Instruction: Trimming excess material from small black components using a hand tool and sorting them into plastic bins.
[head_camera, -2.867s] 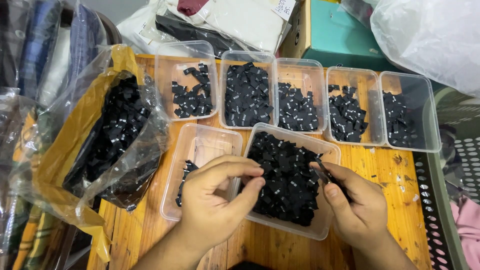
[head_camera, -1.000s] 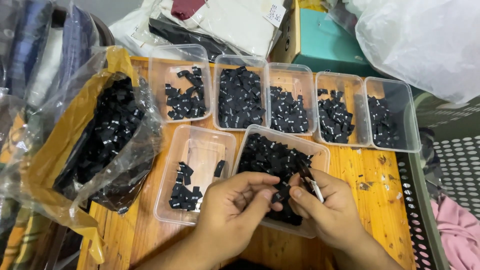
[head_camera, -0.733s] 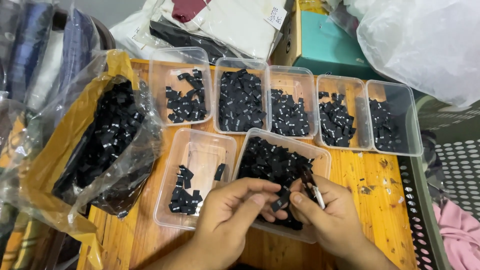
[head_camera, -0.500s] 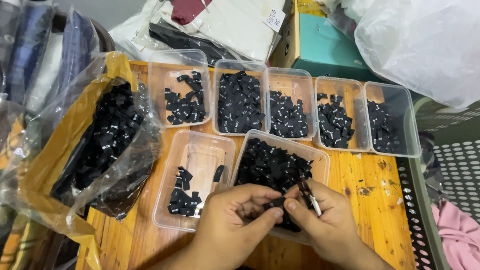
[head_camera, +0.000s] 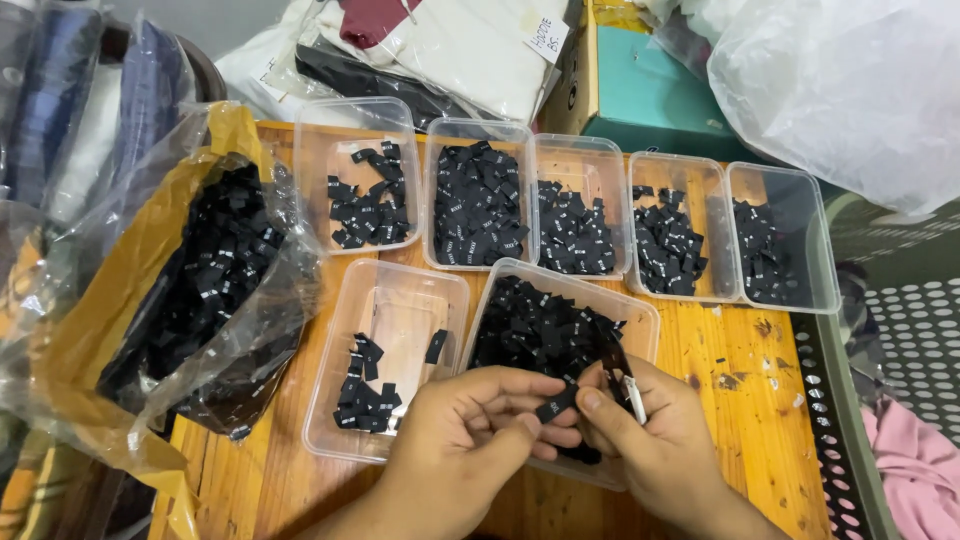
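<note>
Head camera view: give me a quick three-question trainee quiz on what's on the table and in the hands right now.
1. True or false: both hands pinch one small black label above the front tub.
2. How many clear tubs stand in the back row?
A. three
B. five
C. seven
3. Fill in: the front left tub holds far ____ labels than the tub beside it.

Key
1. True. The left thumb and the right thumb meet on it; the right hand also holds small scissors.
2. B
3. fewer
</note>
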